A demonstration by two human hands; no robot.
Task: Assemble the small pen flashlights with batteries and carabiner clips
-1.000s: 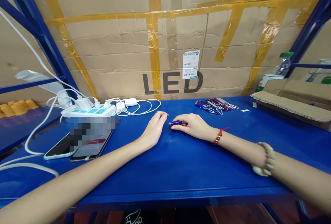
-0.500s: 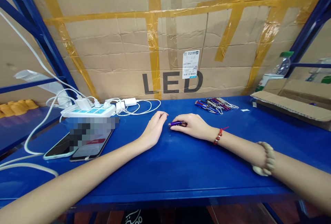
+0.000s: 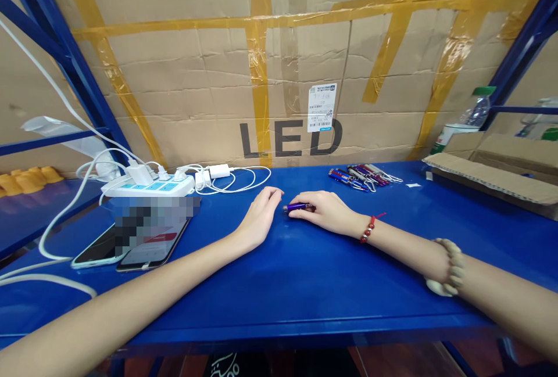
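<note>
In the head view, my right hand (image 3: 326,212) is closed on a small purple cylinder (image 3: 297,207) with a silvery end, its thumb along the near side. The cylinder lies level, its end pointing left. My left hand (image 3: 260,217) rests on its edge on the blue tabletop (image 3: 279,290), just left of the cylinder and not touching it. Its fingers are pressed together and bent a little; the palm side is hidden, so what it may hold cannot be seen. Behind my right hand lies a pile of blue, red and silver cylinders with clips (image 3: 361,178).
At the left are a white power strip (image 3: 150,186) with chargers and cables, and two phones (image 3: 150,249). An open cardboard box (image 3: 497,176) and a green-capped bottle (image 3: 468,118) stand at the right. A large taped carton (image 3: 196,86) forms the back.
</note>
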